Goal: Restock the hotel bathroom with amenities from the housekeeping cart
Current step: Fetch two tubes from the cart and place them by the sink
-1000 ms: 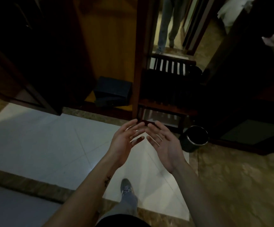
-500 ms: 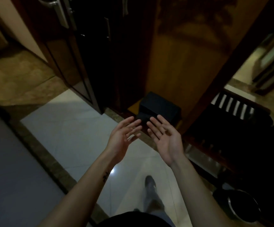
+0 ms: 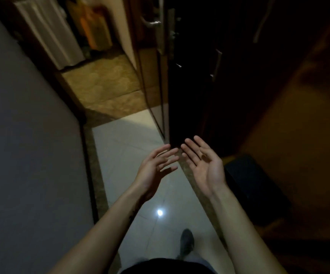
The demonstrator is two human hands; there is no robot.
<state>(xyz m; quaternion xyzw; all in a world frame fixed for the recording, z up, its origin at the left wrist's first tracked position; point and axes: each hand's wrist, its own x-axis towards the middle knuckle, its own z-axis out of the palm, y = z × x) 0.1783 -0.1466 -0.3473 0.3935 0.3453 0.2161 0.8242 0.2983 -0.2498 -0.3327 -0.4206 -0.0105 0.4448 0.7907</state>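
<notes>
The left hand and the right hand are open and empty in front of the dark door.
Compared with half a second before, the view has turned left: the door now stands in the middle, and the black box lies to its right on the floor. Both hands keep the same pose near the door's lower edge, fingers spread and almost straight, holding nothing. Beyond the door to its left appears what seems to be the housekeeping cart: blurred, with a white cloth side and something orange beside it.
</notes>
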